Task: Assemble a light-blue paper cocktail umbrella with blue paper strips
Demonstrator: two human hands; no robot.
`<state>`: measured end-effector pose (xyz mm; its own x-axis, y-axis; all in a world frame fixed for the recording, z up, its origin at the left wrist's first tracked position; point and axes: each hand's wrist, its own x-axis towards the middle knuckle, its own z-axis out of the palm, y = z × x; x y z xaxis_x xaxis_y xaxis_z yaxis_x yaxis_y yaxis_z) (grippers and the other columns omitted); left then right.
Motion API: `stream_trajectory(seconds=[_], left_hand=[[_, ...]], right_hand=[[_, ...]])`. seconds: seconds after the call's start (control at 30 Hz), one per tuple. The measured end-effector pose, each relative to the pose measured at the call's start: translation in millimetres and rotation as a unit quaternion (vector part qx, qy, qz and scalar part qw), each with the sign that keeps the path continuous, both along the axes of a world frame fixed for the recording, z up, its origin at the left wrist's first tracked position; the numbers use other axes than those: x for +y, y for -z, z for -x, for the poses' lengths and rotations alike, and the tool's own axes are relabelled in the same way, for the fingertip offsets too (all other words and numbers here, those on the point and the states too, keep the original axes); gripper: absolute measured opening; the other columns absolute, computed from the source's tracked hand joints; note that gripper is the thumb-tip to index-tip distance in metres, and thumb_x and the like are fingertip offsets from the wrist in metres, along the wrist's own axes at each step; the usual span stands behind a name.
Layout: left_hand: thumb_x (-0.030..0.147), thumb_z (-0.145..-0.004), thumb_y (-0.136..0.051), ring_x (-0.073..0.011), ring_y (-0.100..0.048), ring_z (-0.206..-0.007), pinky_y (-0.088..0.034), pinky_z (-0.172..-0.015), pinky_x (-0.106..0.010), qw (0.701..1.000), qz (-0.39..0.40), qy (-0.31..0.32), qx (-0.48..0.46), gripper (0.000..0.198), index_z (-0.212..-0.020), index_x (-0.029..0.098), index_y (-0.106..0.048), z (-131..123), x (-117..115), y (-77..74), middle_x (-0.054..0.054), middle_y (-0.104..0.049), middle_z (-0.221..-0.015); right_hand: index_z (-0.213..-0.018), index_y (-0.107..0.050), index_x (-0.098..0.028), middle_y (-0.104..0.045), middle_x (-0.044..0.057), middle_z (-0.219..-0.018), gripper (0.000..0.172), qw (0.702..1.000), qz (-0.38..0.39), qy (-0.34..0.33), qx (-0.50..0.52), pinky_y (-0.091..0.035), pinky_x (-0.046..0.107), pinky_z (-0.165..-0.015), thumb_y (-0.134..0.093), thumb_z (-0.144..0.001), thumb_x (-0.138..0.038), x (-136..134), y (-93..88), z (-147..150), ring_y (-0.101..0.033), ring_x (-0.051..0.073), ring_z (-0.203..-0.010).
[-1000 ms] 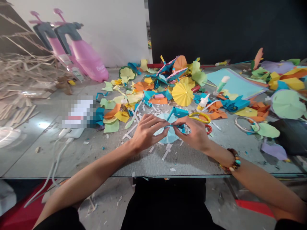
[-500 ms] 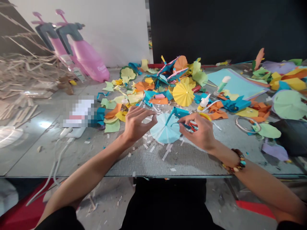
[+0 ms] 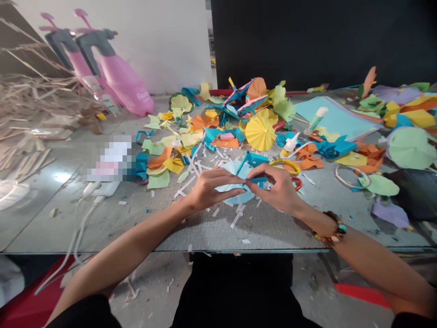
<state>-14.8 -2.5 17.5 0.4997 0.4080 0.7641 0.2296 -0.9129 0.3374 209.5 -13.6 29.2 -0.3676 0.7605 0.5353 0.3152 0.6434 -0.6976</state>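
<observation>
A pleated light-blue paper disc (image 3: 229, 187) lies in front of me with a blue paper tube (image 3: 242, 164) standing up from it. Above the disc, my right hand (image 3: 278, 187) pinches a narrow blue paper strip (image 3: 258, 179) between thumb and fingers. My left hand (image 3: 213, 187) meets it from the other side, its fingertips closing at the strip's end; the contact itself is partly hidden. Scissors with a yellow handle (image 3: 285, 165) and a red one lie just behind my right hand.
Coloured paper scraps and a yellow pleated disc (image 3: 261, 132) spread behind the hands. A small glue bottle (image 3: 290, 145), a glue stick (image 3: 317, 119) and a roll of tape (image 3: 351, 176) lie rightward. Pink spray bottles (image 3: 126, 82) and a cabled phone (image 3: 111, 157) are leftward.
My left hand has moved right and slightly down to meet my right hand over the disc. My right hand has shifted a little left with the blue strip.
</observation>
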Motion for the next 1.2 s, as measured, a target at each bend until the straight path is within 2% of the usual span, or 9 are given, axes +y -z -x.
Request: stream_trajectory(seconds=[0.27,0.5,0.8,1.2], left_hand=[[0.025,-0.087,-0.077,-0.0124,-0.072,-0.077,-0.059,-0.072,-0.027,0.998,0.015,-0.054,-0.036,0.027,-0.113,0.022,-0.072,-2.1,-5.0,1.8,-0.002,-0.078,-0.088],[0.020,-0.087,-0.077,-0.0125,-0.071,-0.078,-0.059,-0.071,-0.027,0.996,0.014,-0.077,-0.046,0.022,-0.109,0.020,-0.073,-1.6,-6.3,2.9,-0.003,-0.078,-0.089],[0.022,-0.088,-0.075,-0.0122,-0.072,-0.078,-0.060,-0.071,-0.026,0.995,0.011,-0.090,-0.047,0.020,-0.107,0.021,-0.073,-2.1,-7.2,3.4,-0.003,-0.078,-0.090],[0.024,-0.089,-0.075,-0.0120,-0.071,-0.079,-0.060,-0.072,-0.026,0.996,-0.001,-0.079,-0.030,0.020,-0.109,0.021,-0.073,-1.7,-8.5,2.0,-0.002,-0.078,-0.090]], right_hand=[[-0.092,-0.073,-0.022,-0.076,0.001,-0.085,0.004,1.000,-0.011,0.009,0.003,-0.057,0.028,-0.071,-0.071,-0.088,-0.023,-0.4,0.3,-0.1,-0.070,0.016,-0.075],[-0.095,-0.073,-0.024,-0.079,0.002,-0.089,0.007,0.997,-0.078,0.018,-0.012,-0.058,0.031,-0.070,-0.069,-0.090,-0.021,-0.4,3.2,-1.3,-0.074,0.018,-0.079],[-0.095,-0.072,-0.024,-0.079,0.001,-0.086,0.010,0.992,-0.125,0.014,-0.017,-0.058,0.029,-0.068,-0.069,-0.088,-0.017,-1.3,1.9,-0.9,-0.074,0.017,-0.076],[-0.097,-0.072,-0.024,-0.079,0.001,-0.086,0.012,0.992,-0.127,-0.005,-0.025,-0.057,0.028,-0.066,-0.067,-0.090,-0.016,-1.9,3.0,0.0,-0.074,0.016,-0.073]])
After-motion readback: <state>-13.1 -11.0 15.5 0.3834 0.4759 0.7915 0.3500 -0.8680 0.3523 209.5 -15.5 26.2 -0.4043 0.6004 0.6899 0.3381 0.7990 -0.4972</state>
